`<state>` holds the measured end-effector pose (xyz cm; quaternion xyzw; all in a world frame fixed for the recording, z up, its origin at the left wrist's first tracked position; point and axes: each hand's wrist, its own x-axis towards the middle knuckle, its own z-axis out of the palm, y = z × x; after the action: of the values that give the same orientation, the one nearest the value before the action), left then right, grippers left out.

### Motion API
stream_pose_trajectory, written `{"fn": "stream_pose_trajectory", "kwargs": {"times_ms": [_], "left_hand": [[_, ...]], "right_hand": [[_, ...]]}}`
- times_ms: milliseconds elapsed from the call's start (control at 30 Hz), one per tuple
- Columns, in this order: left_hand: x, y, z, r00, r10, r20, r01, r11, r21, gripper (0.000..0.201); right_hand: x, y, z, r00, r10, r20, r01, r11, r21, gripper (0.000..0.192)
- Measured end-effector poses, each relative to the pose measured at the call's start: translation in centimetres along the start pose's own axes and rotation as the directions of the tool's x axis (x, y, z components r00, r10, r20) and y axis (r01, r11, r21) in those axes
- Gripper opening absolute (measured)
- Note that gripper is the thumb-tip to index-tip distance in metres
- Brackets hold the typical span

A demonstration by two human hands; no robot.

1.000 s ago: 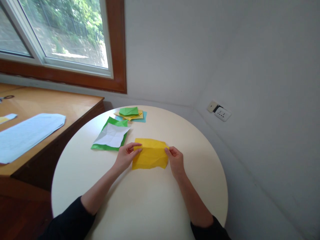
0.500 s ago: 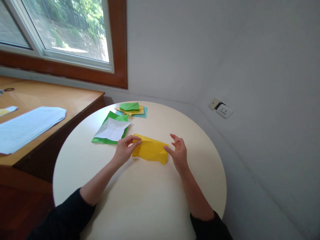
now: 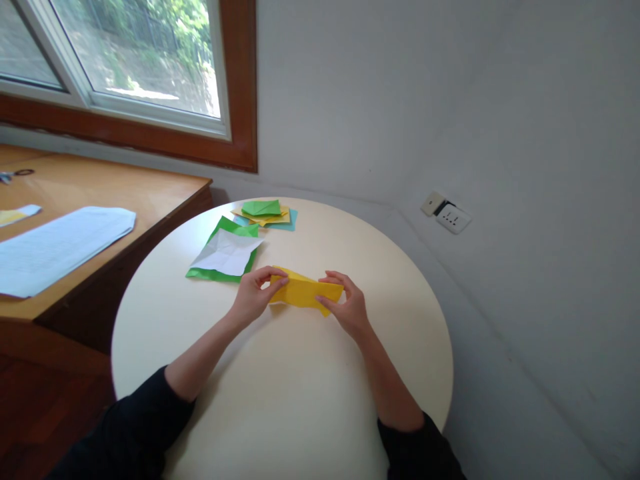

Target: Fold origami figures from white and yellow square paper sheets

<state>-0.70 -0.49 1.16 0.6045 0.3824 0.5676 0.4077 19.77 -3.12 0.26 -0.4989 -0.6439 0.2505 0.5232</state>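
Observation:
A folded sheet of yellow paper [image 3: 303, 292] is held up just above the round table, between my two hands. My left hand [image 3: 255, 293] pinches its left end between thumb and fingers. At the right end, my right hand [image 3: 347, 305] has its thumb on the near face and its fingers behind the upper edge. The paper bows slightly, and its lower edge is uneven. Beyond my left hand lies a creased white sheet [image 3: 227, 252] on top of a green sheet [image 3: 200, 273].
The round cream table [image 3: 280, 400] stands against the wall. At its far edge is a stack of folded papers with a green piece [image 3: 261, 208] on top. A wooden desk [image 3: 165, 193] at the left bears white sheets [image 3: 75, 243] and scissors [image 3: 17, 175].
My right hand has closed in on the yellow paper's right end, its fingers now behind the edge. The paper shows as a narrower strip than before. My left hand keeps its pinch.

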Motion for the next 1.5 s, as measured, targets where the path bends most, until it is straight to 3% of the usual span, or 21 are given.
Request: {"fn": "stream_pose_trajectory", "kwargs": {"times_ms": [167, 333, 500, 633, 733, 833, 933, 1033, 1133, 1267, 1500], "left_hand": [[0.0, -0.1, 0.0, 1.000, 0.000, 0.008, 0.000, 1.000, -0.005, 0.015], [-0.2, 0.0, 0.0, 0.997, 0.082, 0.005, -0.082, 0.988, 0.131, 0.015], [-0.3, -0.1, -0.3, 0.967, 0.255, 0.026, -0.250, 0.918, 0.307, 0.012], [-0.1, -0.3, -0.5, 0.958, 0.287, -0.014, -0.243, 0.834, 0.496, 0.013], [-0.4, -0.6, -0.3, 0.957, 0.291, 0.021, -0.254, 0.795, 0.551, 0.018], [-1.2, -1.3, 0.6, 0.949, 0.227, 0.220, -0.313, 0.771, 0.554, 0.028], [-2.1, -2.2, 1.7, 0.903, 0.009, 0.430, -0.313, 0.701, 0.641, 0.044], [-2.7, -2.6, 2.2, 0.831, -0.160, 0.533, -0.342, 0.609, 0.716, 0.047], [-2.8, -2.5, 2.1, 0.799, -0.196, 0.569, -0.383, 0.564, 0.732, 0.045], [-2.7, -2.2, 1.9, 0.794, -0.187, 0.579, -0.391, 0.573, 0.720, 0.043], [-2.3, -1.7, 1.8, 0.847, -0.129, 0.516, -0.331, 0.631, 0.702, 0.029]], "right_hand": [[0.1, 0.3, 0.1, 0.995, -0.012, -0.096, 0.007, 0.999, -0.054, 0.026], [0.1, 0.3, 0.0, 0.975, -0.128, -0.182, 0.104, 0.985, -0.136, 0.006], [0.2, 0.3, -0.1, 0.919, -0.339, -0.201, 0.291, 0.927, -0.236, 0.003], [0.1, 1.1, 0.0, 0.898, -0.427, -0.107, 0.343, 0.831, -0.437, 0.011], [0.1, 1.8, 0.4, 0.930, -0.365, 0.043, 0.333, 0.789, -0.516, 0.013], [0.0, 2.2, 1.1, 0.946, -0.257, 0.200, 0.322, 0.822, -0.470, 0.012], [0.0, 2.4, 1.6, 0.936, -0.177, 0.306, 0.287, 0.885, -0.366, 0.010], [0.0, 2.5, 1.6, 0.944, -0.126, 0.306, 0.222, 0.926, -0.304, 0.011], [0.0, 2.8, 1.2, 0.958, -0.089, 0.271, 0.174, 0.936, -0.307, 0.015], [0.1, 3.5, 0.7, 0.964, -0.067, 0.256, 0.148, 0.938, -0.314, 0.018], [0.2, 3.7, 0.1, 0.958, 0.003, 0.286, 0.064, 0.972, -0.224, 0.007]]}}
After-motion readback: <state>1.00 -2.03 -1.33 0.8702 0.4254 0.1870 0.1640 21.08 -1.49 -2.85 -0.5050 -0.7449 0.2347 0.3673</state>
